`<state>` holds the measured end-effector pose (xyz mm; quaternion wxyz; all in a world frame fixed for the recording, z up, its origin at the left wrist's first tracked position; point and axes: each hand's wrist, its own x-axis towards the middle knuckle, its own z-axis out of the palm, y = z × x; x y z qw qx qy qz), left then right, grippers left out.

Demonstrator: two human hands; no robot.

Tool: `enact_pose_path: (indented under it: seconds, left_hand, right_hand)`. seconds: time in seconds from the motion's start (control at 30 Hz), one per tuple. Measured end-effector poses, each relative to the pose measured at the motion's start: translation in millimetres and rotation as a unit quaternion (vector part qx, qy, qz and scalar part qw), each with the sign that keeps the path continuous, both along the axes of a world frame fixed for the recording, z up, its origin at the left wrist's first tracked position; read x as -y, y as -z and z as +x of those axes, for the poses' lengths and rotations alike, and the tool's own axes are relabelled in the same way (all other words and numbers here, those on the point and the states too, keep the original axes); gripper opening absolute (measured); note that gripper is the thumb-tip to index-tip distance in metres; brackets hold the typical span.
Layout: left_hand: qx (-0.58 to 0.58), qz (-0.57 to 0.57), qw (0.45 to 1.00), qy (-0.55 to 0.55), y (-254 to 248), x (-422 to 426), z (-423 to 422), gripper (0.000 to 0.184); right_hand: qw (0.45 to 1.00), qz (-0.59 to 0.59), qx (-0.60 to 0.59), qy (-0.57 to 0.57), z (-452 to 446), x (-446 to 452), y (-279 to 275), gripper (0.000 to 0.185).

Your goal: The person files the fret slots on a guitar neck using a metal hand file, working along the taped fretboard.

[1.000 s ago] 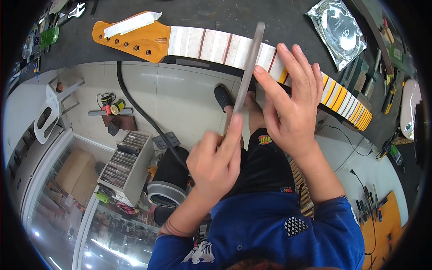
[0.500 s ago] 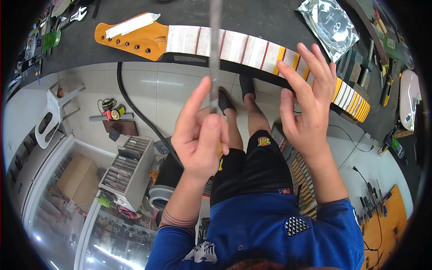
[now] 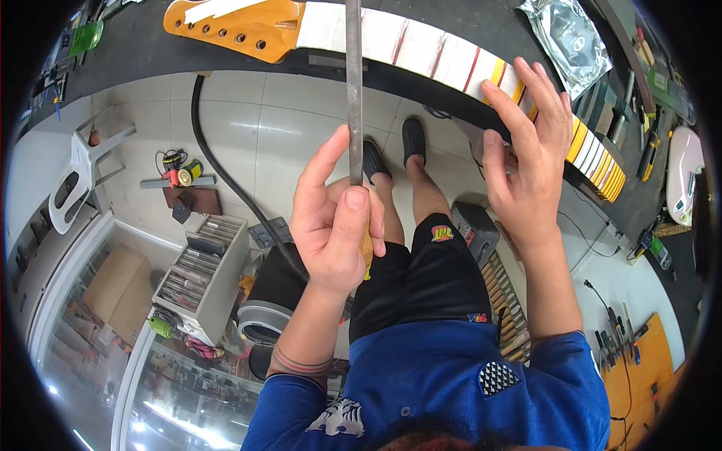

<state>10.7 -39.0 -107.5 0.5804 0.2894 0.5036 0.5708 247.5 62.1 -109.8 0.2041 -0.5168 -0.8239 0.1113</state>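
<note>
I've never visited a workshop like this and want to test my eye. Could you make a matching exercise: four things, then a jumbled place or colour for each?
Things
1. Guitar neck
2. Long metal tool
3. Chair
4. Shirt

Places and colours
A. Held upright in the picture by the left hand
B. Blue
C. Lying along the edge of the dark bench
D. White, standing low at the far left

Right pairs: 1-C, 2-A, 3-D, 4-B
</note>
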Motion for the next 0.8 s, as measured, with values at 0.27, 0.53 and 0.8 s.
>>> enact_pose_path:
  seconds: [0.27, 0.53, 0.8]
  left_hand:
    - [-0.018, 0.001, 1.0, 0.008, 5.3, 9.9, 1.2, 0.061]
    - [-0.064, -0.012, 0.995, 0.078, 17.5, 27.3, 20.7, 0.056]
    - [-0.099, -0.009, 0.988, 0.12, 35.7, 40.2, 25.4, 0.054]
  right_hand:
    - [1.0, 0.005, 0.016, -0.009, -1.0, 0.9, -1.9, 0.063]
    - [1.0, 0.01, 0.016, -0.011, 1.8, 0.2, 2.1, 0.07]
    - [1.0, -0.012, 0.023, -0.01, 2.7, 0.2, -3.3, 0.064]
